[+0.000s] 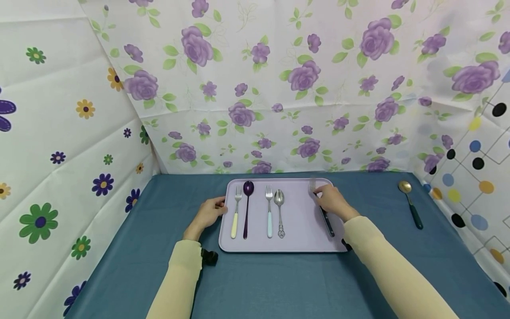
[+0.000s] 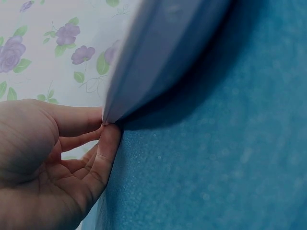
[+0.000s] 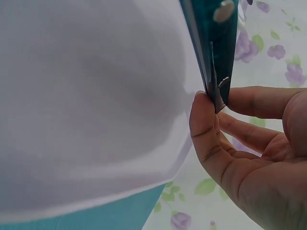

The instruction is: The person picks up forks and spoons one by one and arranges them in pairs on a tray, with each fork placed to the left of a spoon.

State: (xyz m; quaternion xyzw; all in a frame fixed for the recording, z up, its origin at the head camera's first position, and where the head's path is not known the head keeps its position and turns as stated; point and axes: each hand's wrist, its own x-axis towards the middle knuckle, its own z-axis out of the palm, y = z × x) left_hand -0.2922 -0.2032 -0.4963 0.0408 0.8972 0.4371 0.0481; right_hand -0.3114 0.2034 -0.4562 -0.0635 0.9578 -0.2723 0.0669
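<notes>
A pale lilac tray (image 1: 304, 228) lies on the blue cloth, and my left hand (image 1: 209, 212) pinches its left rim between thumb and fingers; the left wrist view shows the fingertips at the tray's edge (image 2: 139, 76). Over the tray's right part, my right hand (image 1: 336, 202) pinches a fork with a dark green handle (image 1: 327, 222), tines pointing away. In the right wrist view the handle (image 3: 216, 43) sits between thumb and fingers. Also on the tray are a yellow-handled fork (image 1: 234, 223), a dark purple spoon (image 1: 248, 189), a light-blue-handled fork (image 1: 269, 223) and an ornate silver spoon (image 1: 279, 198).
A gold spoon with a dark green handle (image 1: 415, 215) lies on the cloth (image 1: 279, 283) to the right of the tray. Flower-patterned sheets (image 1: 259, 88) stand behind and to the left; a dotted sheet (image 1: 474, 195) stands at the right.
</notes>
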